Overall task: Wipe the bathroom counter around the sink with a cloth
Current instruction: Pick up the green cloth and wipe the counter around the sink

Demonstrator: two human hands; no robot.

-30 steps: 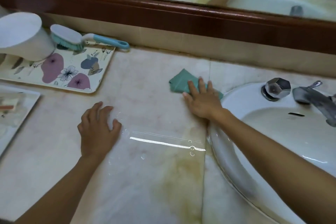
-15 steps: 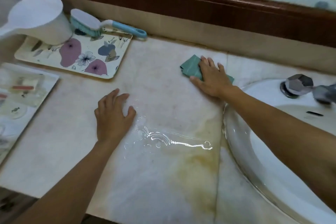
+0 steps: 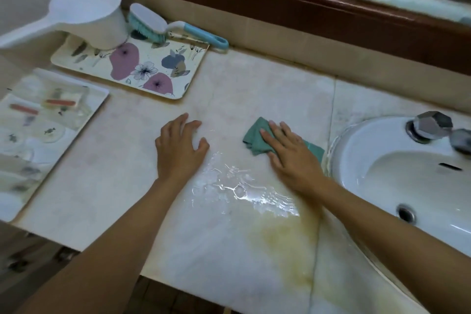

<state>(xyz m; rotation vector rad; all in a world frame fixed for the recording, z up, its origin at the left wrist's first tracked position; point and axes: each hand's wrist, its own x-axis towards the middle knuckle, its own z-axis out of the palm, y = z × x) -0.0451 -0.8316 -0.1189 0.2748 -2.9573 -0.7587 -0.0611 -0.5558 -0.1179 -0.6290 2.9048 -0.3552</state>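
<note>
Right hand: the right hand point(image 3: 290, 155) lies flat with its fingers spread over the green cloth point(image 3: 257, 139), palm pressing it onto the desk point(image 3: 254, 89); no pinch, which suits a sliding wipe rather than a lift.
Cloth: bunched under that palm, one corner showing beyond the fingertips and another edge showing on the sink side of the hand, just beside the sink point(image 3: 356, 160) rim.
Left hand: the left hand point(image 3: 179, 150) rests open and empty on the desk, fingers loosely spread, well apart from the cloth; I judge it to be a brace that steadies the person's lean.
Water: a glinting puddle point(image 3: 244, 191) sits between the two wrists, nearer the person than the cloth, so the cloth is probably placed to sweep back through it.
Stain: a yellowish stain point(image 3: 288, 239) lies below the right forearm, next to the seam in the desk.
Beyond the left hand: a floral tray point(image 3: 142, 69) carries a white scoop point(image 3: 86, 13) and a scrub brush point(image 3: 150, 21), set far from the wet area, likely to keep the wiping zone free.
Left of the left hand: a clear tray point(image 3: 46, 122) with small packets, blurred.
Beyond the right hand: the tap knob point(image 3: 430, 125) on the sink's back rim.
Progress: partway by my reading, since water and stain remain.
</note>
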